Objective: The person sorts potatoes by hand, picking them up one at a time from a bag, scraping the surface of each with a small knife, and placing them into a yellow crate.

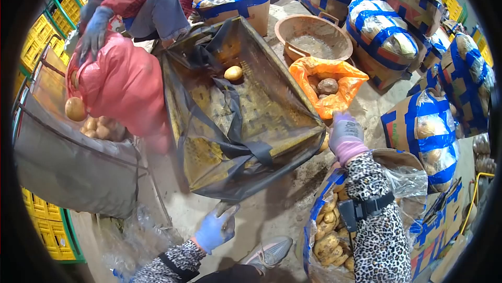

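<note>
My left hand (215, 228), in a blue glove with dirty fingertips, is low in the middle, below the tray's near edge. Its fingers are loosely bent and apart, with nothing visible in them. Farther right, my right hand (347, 135), in a grey and purple glove, stretches its fingers to the near rim of an orange plastic bag (351, 80). Dark, dirty potatoes (328, 86) lie inside that bag. One potato (233, 73) rests in the slanted yellow tray (261, 102) lined with black strips. Beneath my right forearm stands an open carton (312, 220) of potatoes (328, 248).
Another person's gloved hand (95, 35) rests on a red mesh sack (123, 76) at the left; a potato (75, 109) is at its mouth. A brown tub (314, 40) stands beyond the orange bag. Blue-taped cartons (384, 35) line the right. My shoe (272, 254) is below.
</note>
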`<move>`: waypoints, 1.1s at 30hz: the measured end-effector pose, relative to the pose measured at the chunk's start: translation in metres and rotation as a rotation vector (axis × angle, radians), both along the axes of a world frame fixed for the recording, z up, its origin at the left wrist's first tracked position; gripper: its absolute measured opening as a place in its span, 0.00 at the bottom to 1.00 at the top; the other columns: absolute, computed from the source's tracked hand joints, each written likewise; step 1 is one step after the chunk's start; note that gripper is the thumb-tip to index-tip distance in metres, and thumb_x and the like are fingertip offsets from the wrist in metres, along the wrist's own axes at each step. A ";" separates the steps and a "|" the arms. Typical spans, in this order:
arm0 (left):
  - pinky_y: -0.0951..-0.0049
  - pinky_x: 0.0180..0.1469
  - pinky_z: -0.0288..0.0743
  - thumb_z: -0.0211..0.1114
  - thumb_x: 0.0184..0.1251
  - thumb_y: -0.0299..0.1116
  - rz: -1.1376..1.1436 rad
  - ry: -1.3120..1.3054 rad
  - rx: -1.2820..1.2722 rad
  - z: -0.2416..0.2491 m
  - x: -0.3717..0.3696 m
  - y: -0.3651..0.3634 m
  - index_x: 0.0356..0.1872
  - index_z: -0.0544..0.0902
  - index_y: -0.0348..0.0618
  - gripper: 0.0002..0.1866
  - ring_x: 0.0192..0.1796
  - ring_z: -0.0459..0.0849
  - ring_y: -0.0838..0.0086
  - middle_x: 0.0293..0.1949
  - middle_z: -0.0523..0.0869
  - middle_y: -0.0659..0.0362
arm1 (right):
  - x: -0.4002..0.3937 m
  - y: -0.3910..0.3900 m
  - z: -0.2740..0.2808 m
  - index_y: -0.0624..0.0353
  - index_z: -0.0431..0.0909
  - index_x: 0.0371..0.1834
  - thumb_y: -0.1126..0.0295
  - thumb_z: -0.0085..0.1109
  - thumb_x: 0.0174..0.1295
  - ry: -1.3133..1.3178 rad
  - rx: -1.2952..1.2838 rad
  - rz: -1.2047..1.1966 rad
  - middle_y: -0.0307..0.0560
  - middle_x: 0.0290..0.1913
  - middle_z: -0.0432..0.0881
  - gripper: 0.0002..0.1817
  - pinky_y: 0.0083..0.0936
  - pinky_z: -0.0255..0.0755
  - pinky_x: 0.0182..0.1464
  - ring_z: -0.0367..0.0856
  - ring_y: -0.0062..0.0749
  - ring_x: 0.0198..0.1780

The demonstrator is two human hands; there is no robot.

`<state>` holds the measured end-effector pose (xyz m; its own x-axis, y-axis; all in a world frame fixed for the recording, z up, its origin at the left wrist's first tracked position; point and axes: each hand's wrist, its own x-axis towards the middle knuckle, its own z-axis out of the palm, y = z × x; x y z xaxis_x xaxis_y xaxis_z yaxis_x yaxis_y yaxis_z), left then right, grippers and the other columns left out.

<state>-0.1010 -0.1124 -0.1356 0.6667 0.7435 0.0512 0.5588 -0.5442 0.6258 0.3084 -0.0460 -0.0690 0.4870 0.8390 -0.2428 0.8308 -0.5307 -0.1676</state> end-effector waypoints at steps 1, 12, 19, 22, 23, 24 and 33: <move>0.55 0.50 0.79 0.65 0.55 0.22 -0.010 -0.174 0.026 0.025 0.006 0.006 0.57 0.81 0.42 0.24 0.46 0.82 0.47 0.49 0.84 0.42 | 0.002 -0.005 -0.003 0.60 0.73 0.66 0.65 0.62 0.63 -0.011 0.133 0.045 0.62 0.63 0.78 0.27 0.37 0.73 0.64 0.79 0.52 0.63; 0.65 0.68 0.66 0.51 0.76 0.46 -0.522 0.986 -0.661 -0.097 0.124 0.261 0.69 0.75 0.52 0.24 0.64 0.77 0.67 0.63 0.81 0.58 | -0.016 -0.009 -0.032 0.65 0.56 0.73 0.66 0.68 0.58 0.311 0.059 -0.001 0.71 0.63 0.73 0.42 0.41 0.69 0.68 0.74 0.60 0.65; 0.57 0.65 0.72 0.51 0.76 0.53 -0.055 0.922 -0.934 -0.111 0.108 0.297 0.68 0.75 0.51 0.27 0.63 0.78 0.67 0.61 0.82 0.56 | -0.007 -0.010 -0.061 0.65 0.52 0.75 0.63 0.74 0.54 0.339 0.001 0.010 0.71 0.71 0.63 0.49 0.40 0.59 0.75 0.62 0.62 0.74; 0.65 0.50 0.83 0.56 0.76 0.49 -0.131 0.723 -0.872 0.070 0.139 0.254 0.64 0.77 0.46 0.24 0.56 0.82 0.71 0.57 0.84 0.55 | -0.007 -0.004 -0.096 0.64 0.48 0.77 0.61 0.74 0.55 0.413 0.023 -0.027 0.72 0.73 0.60 0.53 0.40 0.57 0.76 0.60 0.62 0.75; 0.69 0.47 0.84 0.58 0.76 0.48 -0.107 0.637 -0.889 0.089 0.138 0.249 0.63 0.77 0.45 0.23 0.54 0.83 0.72 0.55 0.85 0.56 | -0.007 -0.006 -0.092 0.63 0.46 0.78 0.60 0.74 0.55 0.409 -0.006 -0.020 0.72 0.73 0.59 0.54 0.40 0.57 0.76 0.59 0.61 0.76; 0.67 0.52 0.82 0.56 0.77 0.50 -0.240 0.690 -0.829 0.085 0.131 0.244 0.66 0.76 0.46 0.25 0.57 0.82 0.70 0.58 0.83 0.56 | -0.010 -0.006 -0.079 0.63 0.44 0.79 0.60 0.73 0.55 0.402 -0.033 -0.015 0.72 0.74 0.58 0.55 0.39 0.56 0.77 0.58 0.61 0.76; 0.69 0.61 0.74 0.54 0.80 0.42 0.044 0.341 -0.558 0.026 0.044 0.200 0.64 0.76 0.39 0.21 0.59 0.80 0.70 0.56 0.84 0.55 | -0.019 -0.014 -0.038 0.62 0.42 0.78 0.61 0.77 0.53 0.296 -0.076 0.083 0.72 0.71 0.64 0.58 0.37 0.64 0.72 0.70 0.59 0.70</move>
<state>-0.0568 0.0874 -0.1098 0.5459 0.6237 -0.5594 0.7901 -0.1611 0.5914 0.2893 -0.0600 -0.1070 0.3163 0.8471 -0.4270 0.7930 -0.4832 -0.3711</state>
